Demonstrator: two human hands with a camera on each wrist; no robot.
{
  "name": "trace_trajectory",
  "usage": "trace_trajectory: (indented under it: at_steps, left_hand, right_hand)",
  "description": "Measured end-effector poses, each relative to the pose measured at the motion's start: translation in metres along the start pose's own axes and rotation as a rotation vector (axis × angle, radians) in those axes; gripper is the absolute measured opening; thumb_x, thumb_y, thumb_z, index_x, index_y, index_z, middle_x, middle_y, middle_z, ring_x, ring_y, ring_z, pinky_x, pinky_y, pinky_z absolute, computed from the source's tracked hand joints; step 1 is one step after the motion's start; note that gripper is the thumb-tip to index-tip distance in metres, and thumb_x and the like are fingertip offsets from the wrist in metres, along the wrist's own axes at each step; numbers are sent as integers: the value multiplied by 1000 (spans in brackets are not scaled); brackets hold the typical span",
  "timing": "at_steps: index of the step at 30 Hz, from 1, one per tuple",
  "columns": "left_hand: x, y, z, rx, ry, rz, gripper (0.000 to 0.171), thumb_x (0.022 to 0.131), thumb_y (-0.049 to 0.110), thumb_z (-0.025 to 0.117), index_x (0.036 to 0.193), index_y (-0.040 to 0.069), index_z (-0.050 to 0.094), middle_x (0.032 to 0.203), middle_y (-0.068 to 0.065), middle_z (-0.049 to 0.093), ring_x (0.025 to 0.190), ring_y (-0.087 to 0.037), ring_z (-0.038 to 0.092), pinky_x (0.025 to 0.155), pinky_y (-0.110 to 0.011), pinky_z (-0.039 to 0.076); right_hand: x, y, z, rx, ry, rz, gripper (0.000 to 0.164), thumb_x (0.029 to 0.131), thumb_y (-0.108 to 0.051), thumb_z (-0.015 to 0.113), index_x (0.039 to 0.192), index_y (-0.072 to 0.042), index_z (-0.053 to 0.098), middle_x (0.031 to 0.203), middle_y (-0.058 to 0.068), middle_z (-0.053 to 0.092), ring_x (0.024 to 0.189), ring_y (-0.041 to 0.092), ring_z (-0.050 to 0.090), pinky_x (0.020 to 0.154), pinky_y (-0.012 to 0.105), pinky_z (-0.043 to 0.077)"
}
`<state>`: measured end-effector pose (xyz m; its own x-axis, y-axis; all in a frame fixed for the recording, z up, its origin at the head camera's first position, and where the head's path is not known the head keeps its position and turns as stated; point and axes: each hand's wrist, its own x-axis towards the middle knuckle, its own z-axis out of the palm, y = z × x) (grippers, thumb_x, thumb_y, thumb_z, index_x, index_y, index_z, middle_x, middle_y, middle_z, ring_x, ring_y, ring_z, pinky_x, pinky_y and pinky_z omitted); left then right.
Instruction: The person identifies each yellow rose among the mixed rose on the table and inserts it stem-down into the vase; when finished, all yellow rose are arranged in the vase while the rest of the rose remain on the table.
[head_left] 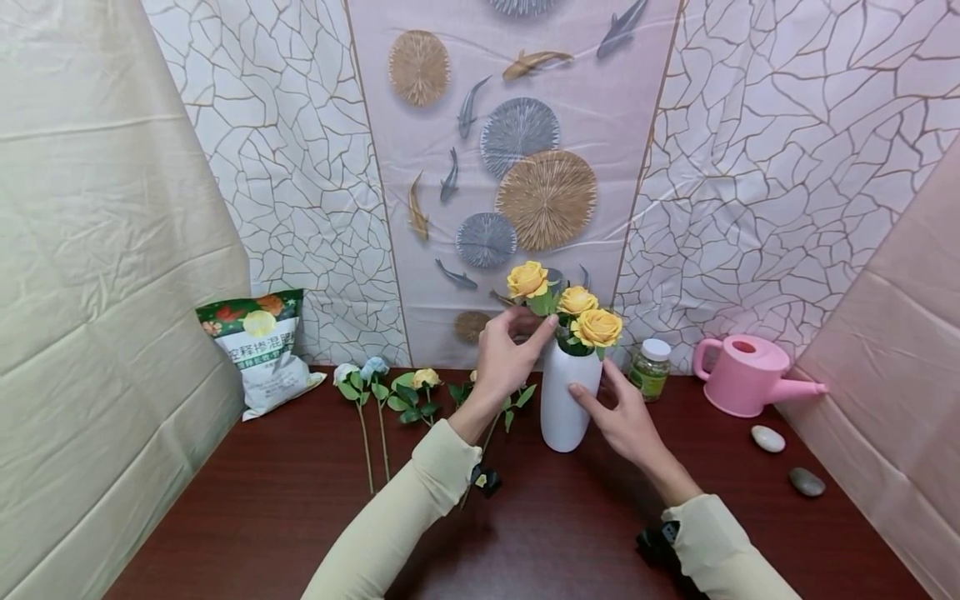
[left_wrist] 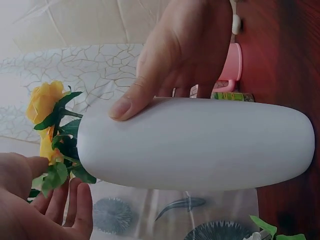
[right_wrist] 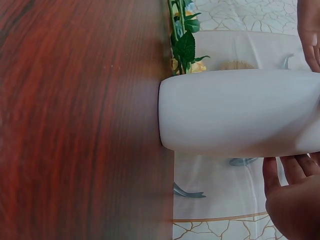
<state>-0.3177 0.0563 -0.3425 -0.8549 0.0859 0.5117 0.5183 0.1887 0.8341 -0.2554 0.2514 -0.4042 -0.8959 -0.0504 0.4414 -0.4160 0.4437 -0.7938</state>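
White vase (head_left: 564,400) holding three yellow roses (head_left: 576,302), hands apparently steadying it

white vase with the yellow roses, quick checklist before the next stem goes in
1. White vase upright on the table: ok.
2. Right hand steadying the vase: ok, straight fingers rest on its side.
3. Left hand free for a new stem: not ok, its fingers are up at the yellow roses by the vase mouth.
4. Spare stems within reach: ok, they lie on the table just left of the vase.
5. Room left in the vase mouth: cannot tell, leaves hide it.
6. Small jar clear of the vase: ok, it stands apart, behind and to the right.
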Motion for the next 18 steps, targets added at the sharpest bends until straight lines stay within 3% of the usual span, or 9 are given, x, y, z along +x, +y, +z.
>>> trace_trajectory:
  at_steps: [7,13,18]
  left_hand:
    - [5,-5,8,31,-2,-29,23,88,49,75,98,28,74,92,14,77,88,-1,70,76,-27,58]
    - [9,-6,16,32,-16,-37,20,89,41,76,102,26,75,95,13,78,90,1,70,82,-25,58]
    - [12,-6,24,62,-30,-52,15,89,35,77,102,27,77,97,10,78,87,-2,70,77,-25,59]
  right_hand:
    - [-2,-6,-1,-5,-4,5,63,97,-34,67,153,-29,39,145,6,56,131,26,56,104,52,49]
    - [-3,-9,-1,-11,-9,14,62,98,-35,67,153,-27,40,145,7,56,132,26,56,105,53,49]
    - [-2,-7,0,-14,-6,10,62,98,-33,66,153,-26,40,144,8,57,131,27,57,104,52,49]
